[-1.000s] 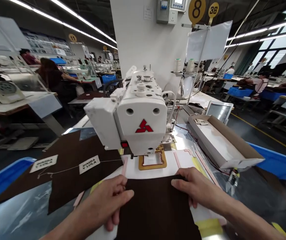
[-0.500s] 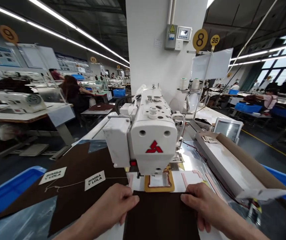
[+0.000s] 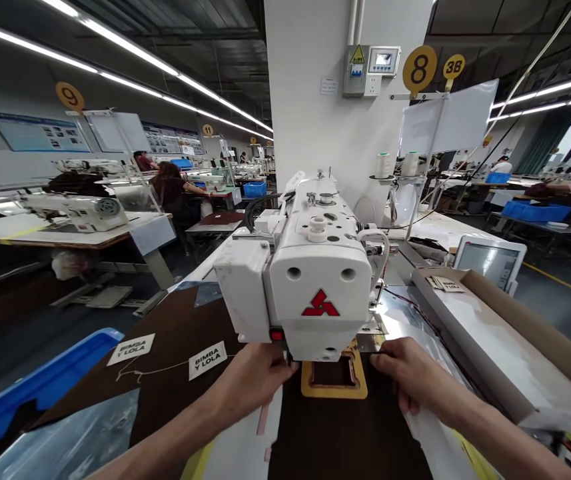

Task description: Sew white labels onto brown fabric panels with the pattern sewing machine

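A white sewing machine [image 3: 315,293] with a red emblem stands in front of me. Under its head lies an orange rectangular clamp frame [image 3: 334,383], with a dark brown fabric piece [image 3: 345,433] reaching beneath it. My left hand [image 3: 258,375] rests with fingers curled on the fabric's left edge, just left of the frame. My right hand [image 3: 408,375] presses on the fabric's right edge, beside the frame, fingers bent. Both hands' fingertips sit close under the machine head.
More brown fabric with two white "BIMBA Y LOLA" labels [image 3: 208,360] lies at the left. A blue bin [image 3: 40,387] is at far left, a long cardboard box [image 3: 505,347] and a small screen [image 3: 490,263] at right. Other people work at distant tables.
Both hands have slid the brown fabric forward, away from me; its front edge now lies under the orange frame, where white backing showed before. The camera has tilted up.
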`<move>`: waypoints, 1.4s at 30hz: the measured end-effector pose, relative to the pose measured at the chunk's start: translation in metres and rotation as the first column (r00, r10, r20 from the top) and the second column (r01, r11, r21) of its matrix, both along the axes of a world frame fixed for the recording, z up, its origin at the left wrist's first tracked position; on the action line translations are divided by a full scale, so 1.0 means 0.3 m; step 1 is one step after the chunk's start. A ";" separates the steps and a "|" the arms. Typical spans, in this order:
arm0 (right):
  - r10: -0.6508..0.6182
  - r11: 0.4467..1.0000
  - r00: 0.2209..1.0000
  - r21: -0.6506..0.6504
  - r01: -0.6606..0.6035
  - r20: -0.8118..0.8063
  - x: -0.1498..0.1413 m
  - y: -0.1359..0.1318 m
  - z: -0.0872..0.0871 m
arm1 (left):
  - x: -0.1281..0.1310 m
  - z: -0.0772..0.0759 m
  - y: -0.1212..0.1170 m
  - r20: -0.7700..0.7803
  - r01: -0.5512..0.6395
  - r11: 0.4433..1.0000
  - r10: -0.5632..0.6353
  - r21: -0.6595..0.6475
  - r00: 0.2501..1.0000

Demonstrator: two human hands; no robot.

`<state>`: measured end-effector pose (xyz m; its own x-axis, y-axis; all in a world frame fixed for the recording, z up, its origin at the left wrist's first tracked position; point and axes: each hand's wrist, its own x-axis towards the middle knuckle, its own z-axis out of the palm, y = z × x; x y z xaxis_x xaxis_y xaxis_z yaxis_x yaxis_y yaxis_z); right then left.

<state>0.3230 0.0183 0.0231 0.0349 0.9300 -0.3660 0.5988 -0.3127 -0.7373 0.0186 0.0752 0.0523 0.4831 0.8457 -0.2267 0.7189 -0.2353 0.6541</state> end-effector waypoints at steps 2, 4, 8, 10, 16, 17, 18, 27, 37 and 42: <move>-0.044 0.995 0.995 0.089 0.036 0.095 0.010 -0.016 -0.008 | -0.018 -0.002 -0.036 -0.051 -0.023 0.992 0.030 0.125 0.998; -0.081 0.949 0.962 0.315 -0.005 0.260 0.021 -0.067 -0.016 | -0.048 -0.008 -0.084 -0.083 0.034 0.968 -0.013 0.250 0.996; 0.023 0.503 0.765 0.654 -0.565 0.643 0.030 -0.186 -0.038 | -0.115 -0.039 -0.142 -0.204 0.306 0.744 -0.229 0.594 0.952; 0.065 0.287 0.650 0.610 -0.739 0.757 0.028 -0.209 -0.052 | -0.135 -0.060 -0.133 -0.287 0.355 0.637 -0.213 0.684 0.934; 0.109 0.228 0.598 0.566 -0.792 0.794 0.040 -0.191 -0.114 | -0.124 -0.086 -0.053 -0.255 0.254 0.740 -0.115 0.623 0.960; 0.128 0.254 0.614 0.572 -0.780 0.779 0.046 -0.191 -0.125 | -0.114 -0.080 -0.044 -0.243 0.233 0.768 -0.104 0.597 0.964; 0.146 0.278 0.628 0.578 -0.767 0.764 0.052 -0.192 -0.137 | -0.104 -0.072 -0.037 -0.239 0.219 0.788 -0.095 0.576 0.967; 0.160 0.291 0.672 0.616 -0.732 0.723 0.060 -0.193 -0.206 | -0.054 -0.032 0.002 -0.174 0.144 0.828 -0.057 0.542 0.983; 0.025 0.266 0.529 0.505 -0.821 0.848 0.010 -0.172 -0.088 | -0.129 0.005 -0.113 -0.090 0.164 0.760 -0.138 0.629 0.986; 0.010 0.320 0.457 0.430 -0.844 0.890 -0.016 -0.183 -0.048 | -0.126 -0.002 -0.222 -0.251 0.452 0.573 -0.397 0.683 0.883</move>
<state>0.3183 -0.0365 0.0086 -0.6667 0.6445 0.3745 0.7441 0.6044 0.2846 -0.0192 0.0086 0.0517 0.8378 0.4554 0.3013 0.4446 -0.8892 0.1077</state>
